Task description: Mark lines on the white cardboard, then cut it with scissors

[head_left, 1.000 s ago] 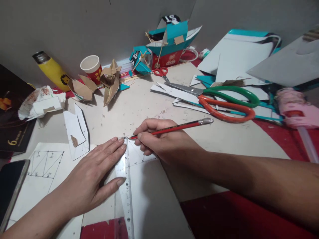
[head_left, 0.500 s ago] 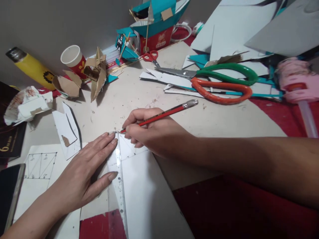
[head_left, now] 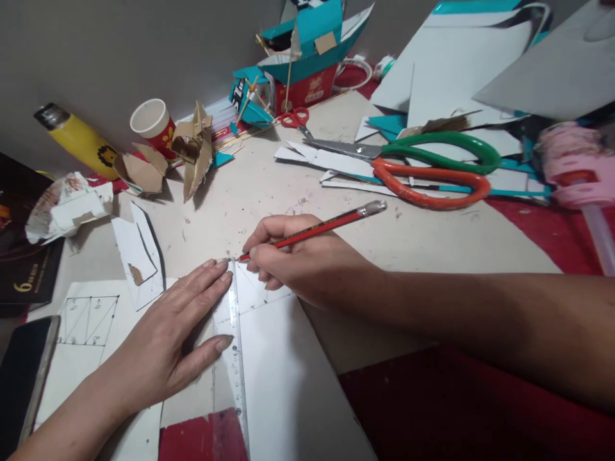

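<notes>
Clear ruler on white card, left hand flat over ruler's far end, thumb spread, right hand right of ruler, fingers pinching red pencil, tip seemingly at ruler's edge.

Yellow bottle near paper cup

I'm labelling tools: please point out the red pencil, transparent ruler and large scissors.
Red pencil [head_left: 327, 225], head view: shaft.
Transparent ruler [head_left: 236, 362], head view: graduated edge.
Large scissors [head_left: 401, 171], head view: orange handle.
</notes>
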Tool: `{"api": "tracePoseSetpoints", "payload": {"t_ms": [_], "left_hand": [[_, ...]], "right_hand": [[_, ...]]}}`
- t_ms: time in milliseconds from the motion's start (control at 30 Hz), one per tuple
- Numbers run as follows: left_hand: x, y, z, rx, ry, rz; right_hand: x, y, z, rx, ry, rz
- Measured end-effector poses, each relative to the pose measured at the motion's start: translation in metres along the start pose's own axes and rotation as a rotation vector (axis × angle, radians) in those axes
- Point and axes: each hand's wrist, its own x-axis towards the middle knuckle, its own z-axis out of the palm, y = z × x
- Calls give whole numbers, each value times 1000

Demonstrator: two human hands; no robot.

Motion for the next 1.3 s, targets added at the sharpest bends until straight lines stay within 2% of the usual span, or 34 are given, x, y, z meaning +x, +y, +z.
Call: {"api": "tracePoseSetpoints", "payload": {"t_ms": [100,267,433,800,1300], "left_hand": [[-1,1,-1,20,-4,-3],[-4,2,0,43,-17,-12],[-4,2,2,32,-16,-30],[-6,1,8,10,11,-28],[-5,3,6,17,-29,-43]], "right_hand": [[1,0,1,4,-20,15],[2,-1,3,27,-60,150],[2,1,7,3,-60,112],[2,2,9,70,-66,178],[-1,3,9,26,-57,151]]}}
